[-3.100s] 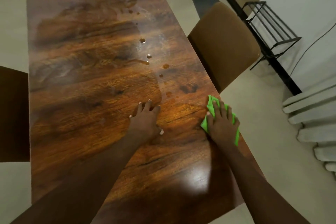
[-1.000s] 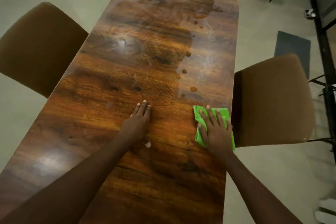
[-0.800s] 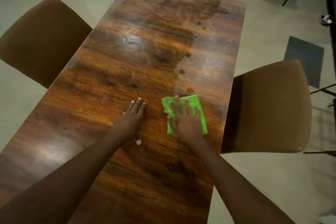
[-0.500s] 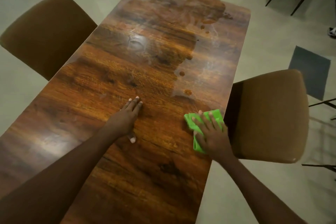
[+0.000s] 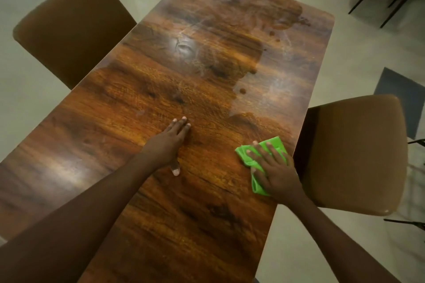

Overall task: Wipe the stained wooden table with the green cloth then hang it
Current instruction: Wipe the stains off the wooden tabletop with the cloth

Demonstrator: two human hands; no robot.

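Cloth (image 5: 257, 160), bright green and folded into a rough pad, lies flat on the table (image 5: 161, 225) near its right edge, just beside the brown chair (image 5: 351, 154) on that side; the right hand (image 5: 274, 173) rests on top of it with fingers spread and pressed down, a flat palm hold and no pinch, so the cloth is pinned under the hand and not gripped; the left hand (image 5: 169, 143) lies open and flat on bare wood toward the middle of the table, holding nothing, and looks like a brace. What matters for the next stroke is direction: the remaining drops (image 5: 242, 91) sit ahead of the cloth, farther up the table, in a loose line running away from the person along the table's length, toward a larger dull patch (image 5: 239, 9) at the far end; the right hand is plainly the nearer one to that line, and the left is well to the side of it. The pale sheen beside the drops may be a wet film or only glare; the view does not settle it. Wiping seems partly done, and no hanging place is clearly in view.
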